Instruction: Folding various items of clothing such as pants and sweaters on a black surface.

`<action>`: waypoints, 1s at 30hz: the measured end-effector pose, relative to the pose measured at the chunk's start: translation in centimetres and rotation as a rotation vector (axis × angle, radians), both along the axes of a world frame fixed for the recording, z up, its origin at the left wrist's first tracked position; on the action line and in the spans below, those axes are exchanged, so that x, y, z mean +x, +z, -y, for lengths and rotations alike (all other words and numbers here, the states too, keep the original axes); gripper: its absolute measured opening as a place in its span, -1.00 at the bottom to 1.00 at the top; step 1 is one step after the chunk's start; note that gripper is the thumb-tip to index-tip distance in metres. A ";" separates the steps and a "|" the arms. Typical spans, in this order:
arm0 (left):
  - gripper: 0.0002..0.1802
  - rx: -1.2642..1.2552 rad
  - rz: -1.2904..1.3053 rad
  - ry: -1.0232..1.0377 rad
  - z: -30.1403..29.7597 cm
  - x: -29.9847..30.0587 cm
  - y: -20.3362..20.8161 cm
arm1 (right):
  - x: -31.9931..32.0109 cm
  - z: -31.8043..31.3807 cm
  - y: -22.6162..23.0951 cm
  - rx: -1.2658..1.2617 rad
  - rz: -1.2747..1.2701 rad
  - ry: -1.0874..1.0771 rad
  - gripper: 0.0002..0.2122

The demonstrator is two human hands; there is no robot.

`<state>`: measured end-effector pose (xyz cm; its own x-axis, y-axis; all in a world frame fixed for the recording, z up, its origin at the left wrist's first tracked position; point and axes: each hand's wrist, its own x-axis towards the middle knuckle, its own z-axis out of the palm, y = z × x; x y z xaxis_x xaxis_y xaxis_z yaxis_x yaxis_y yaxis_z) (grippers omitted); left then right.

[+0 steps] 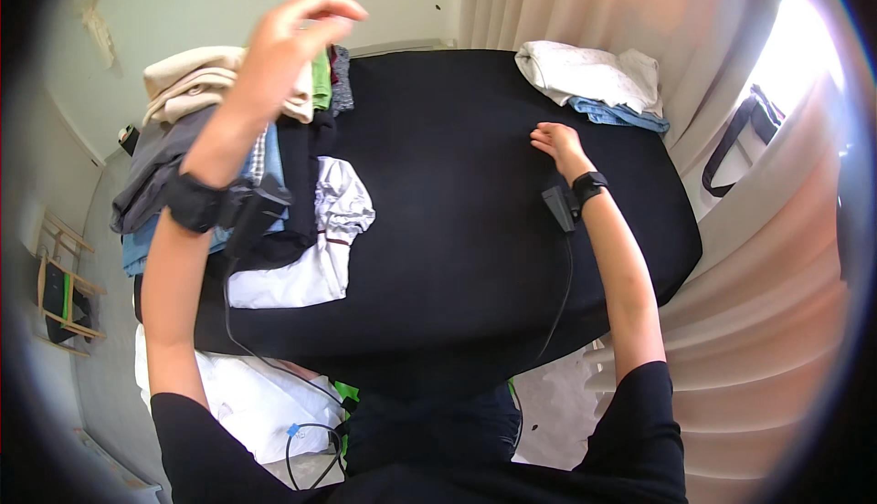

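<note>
Head view, from left to right: a heap of clothes (pixel 196 152) sits on the near-left part of the black table (pixel 457 194), with beige, grey, blue and green pieces piled up and a white garment (pixel 320 248) spilling out flat towards the middle. The left hand (pixel 279 43) is raised above that heap, fingers loosely spread and holding nothing that I can see; it blurs a little, so the grip is hard to read closely. Across a bare stretch of table, the right hand (pixel 557 143) lies flat and open on the black surface, empty. Beyond it, at the far-right edge, sits a folded white and blue stack (pixel 594 84). If the left hand comes down, I would say take one top piece only, pinching it clear so the heap does not slide.
</note>
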<state>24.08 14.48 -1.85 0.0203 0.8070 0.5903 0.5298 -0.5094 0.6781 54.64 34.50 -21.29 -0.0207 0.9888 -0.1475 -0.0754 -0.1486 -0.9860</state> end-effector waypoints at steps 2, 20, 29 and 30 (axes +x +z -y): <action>-0.81 0.034 -0.128 -0.112 -3.6 3.6 -1.6 | 3.4 -0.9 -0.1 -0.018 -0.032 -0.092 -0.79; 0.00 -0.839 0.541 -0.343 -30.6 17.8 -18.0 | 23.9 -15.8 5.9 0.089 0.582 -0.321 -0.35; -0.74 -0.526 0.845 -0.305 -32.5 20.9 -18.0 | 23.1 -16.3 7.3 0.196 0.230 -0.339 -0.88; -0.76 -0.445 0.862 -0.294 -32.2 20.7 -17.0 | 22.4 -15.7 8.3 0.153 0.008 -0.355 -0.90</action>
<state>44.76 46.68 -18.83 -0.0375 0.9888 0.1446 -0.3359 -0.1488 0.9301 77.07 50.16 -12.97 0.3273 0.9449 0.0034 -0.0879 0.0340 -0.9956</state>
